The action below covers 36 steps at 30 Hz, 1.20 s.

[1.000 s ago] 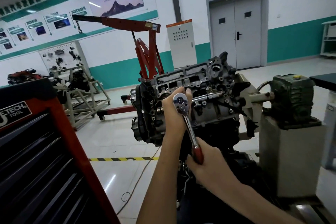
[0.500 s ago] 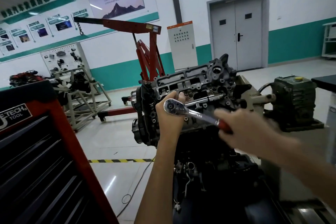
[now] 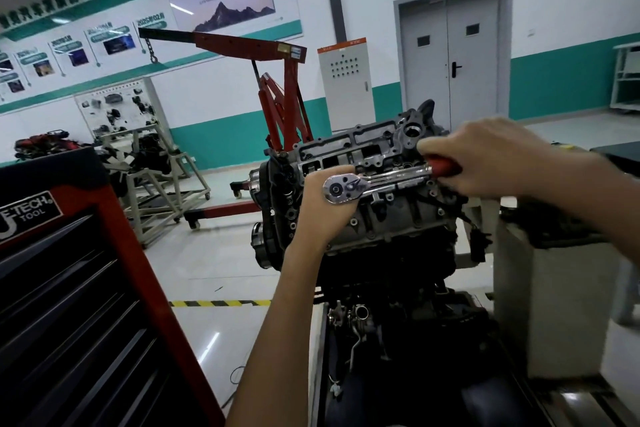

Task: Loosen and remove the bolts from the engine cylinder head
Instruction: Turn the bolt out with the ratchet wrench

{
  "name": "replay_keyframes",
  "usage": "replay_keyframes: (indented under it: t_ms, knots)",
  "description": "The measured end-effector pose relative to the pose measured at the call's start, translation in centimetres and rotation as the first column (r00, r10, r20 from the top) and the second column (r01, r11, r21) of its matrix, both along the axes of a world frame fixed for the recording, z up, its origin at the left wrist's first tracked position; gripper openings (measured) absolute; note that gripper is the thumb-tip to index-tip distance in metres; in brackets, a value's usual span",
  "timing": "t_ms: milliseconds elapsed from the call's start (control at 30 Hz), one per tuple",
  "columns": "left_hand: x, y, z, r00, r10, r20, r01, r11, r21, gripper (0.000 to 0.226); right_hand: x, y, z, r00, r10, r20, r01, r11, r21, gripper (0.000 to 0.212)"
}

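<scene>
The grey engine cylinder head (image 3: pixel 377 215) sits tilted toward me on a stand at centre. A chrome ratchet wrench (image 3: pixel 377 181) with a red handle lies nearly level across its upper face. My left hand (image 3: pixel 320 210) wraps around the ratchet's round head from behind, where the socket and the bolt are hidden. My right hand (image 3: pixel 485 159) grips the red handle at the right end. Several small bolts (image 3: pixel 354 222) show along the head's lower flange.
A red and black tool cabinet (image 3: pixel 69 288) fills the lower left. A red engine hoist (image 3: pixel 277 107) stands behind the engine. A grey stand block (image 3: pixel 561 305) with a gearbox is at the right. A metal frame cart (image 3: pixel 156 177) stands at the back left.
My right hand has swung the ratchet handle anticlockwise, from pointing down, through lower right, to nearly level on the right. My left hand stayed on the ratchet head.
</scene>
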<state>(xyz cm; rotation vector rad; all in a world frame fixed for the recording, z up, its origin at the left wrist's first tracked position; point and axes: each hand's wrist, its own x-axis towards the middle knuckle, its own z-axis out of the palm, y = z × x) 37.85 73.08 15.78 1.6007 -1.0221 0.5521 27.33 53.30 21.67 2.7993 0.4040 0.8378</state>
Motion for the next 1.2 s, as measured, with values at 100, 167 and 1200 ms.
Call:
replay_keyframes:
  t_ms: [100,167,1200]
  knots:
    - [-0.3,-0.5,-1.3,0.998,0.001,-0.06,-0.007,0.994,-0.111,0.033,0.0,0.4,-0.1,0.999,-0.043,-0.007,0.043,0.999,0.001,0.017]
    - [-0.2,-0.6,-2.2,0.99,0.0,-0.142,-0.033,0.974,-0.225,0.039,-0.5,1.9,-3.8,0.995,-0.058,-0.079,0.069,0.988,0.136,0.015]
    - [-0.5,-1.2,-1.8,0.995,-0.001,-0.102,-0.025,0.967,-0.252,0.049,-1.4,12.2,-14.3,0.961,0.261,-0.092,-0.041,0.465,0.884,0.026]
